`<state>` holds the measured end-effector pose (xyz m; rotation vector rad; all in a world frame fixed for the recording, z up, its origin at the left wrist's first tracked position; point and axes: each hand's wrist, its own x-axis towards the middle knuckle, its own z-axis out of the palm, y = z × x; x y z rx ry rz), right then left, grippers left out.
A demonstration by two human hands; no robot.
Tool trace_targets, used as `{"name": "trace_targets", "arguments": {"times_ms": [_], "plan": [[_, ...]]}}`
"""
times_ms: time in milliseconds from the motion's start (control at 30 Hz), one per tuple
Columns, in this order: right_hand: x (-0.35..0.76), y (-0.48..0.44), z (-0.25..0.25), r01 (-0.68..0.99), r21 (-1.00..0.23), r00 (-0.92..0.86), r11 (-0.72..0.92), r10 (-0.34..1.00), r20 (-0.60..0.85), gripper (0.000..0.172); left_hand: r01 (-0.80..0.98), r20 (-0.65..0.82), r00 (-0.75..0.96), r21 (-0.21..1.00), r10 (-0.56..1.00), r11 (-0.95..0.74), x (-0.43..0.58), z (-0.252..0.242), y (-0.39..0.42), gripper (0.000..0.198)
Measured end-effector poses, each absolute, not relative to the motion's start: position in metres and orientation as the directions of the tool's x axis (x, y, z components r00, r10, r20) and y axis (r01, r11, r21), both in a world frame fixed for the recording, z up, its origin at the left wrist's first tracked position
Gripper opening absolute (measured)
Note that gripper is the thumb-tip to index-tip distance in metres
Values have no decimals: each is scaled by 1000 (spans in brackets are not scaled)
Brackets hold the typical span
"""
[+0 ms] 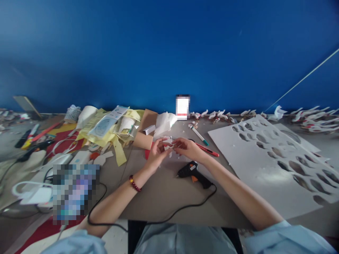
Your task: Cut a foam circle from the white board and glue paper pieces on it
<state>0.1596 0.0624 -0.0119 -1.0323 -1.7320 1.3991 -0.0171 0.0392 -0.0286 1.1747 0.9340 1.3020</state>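
Observation:
My left hand (158, 152) and my right hand (188, 149) meet over the middle of the table, fingertips almost touching. Between them is a small white piece (168, 146), pinched by the fingers of both hands; its exact shape is too small to make out. A black glue gun (194, 173) with an orange trigger lies just below my right hand, its nozzle pointing left. Beside that hand, partly behind the wrist, rests a red pen-like tool (209, 151). Small white scraps lie around my fingers.
White foam sheets with oval cut-outs (225, 137) cover the right side. Small white bird figures (218, 114) line the wall. Yellow paper packaging (119, 151), cardboard (143, 141) and a blurred-out phone (76, 194) crowd the left. The glue gun's black cord (182, 209) crosses the front.

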Motion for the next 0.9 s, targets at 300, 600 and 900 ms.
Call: {"name": "trace_targets", "arguments": {"times_ms": [300, 600, 900], "plan": [[156, 65, -18, 19, -997, -352, -71, 933, -73, 34, -215, 3, 11, 977, 1000, 0, -18, -27, 39, 38], [162, 66, -4, -67, -991, -374, -119, 923, -85, 23, -264, -27, 11, 964, 1000, 29, -19, -26, 41, 30], [167, 59, 1, -188, -977, -629, -96, 776, 45, 33, -403, -75, 284, 895, 956, 190, -18, -19, 35, 33]]}}
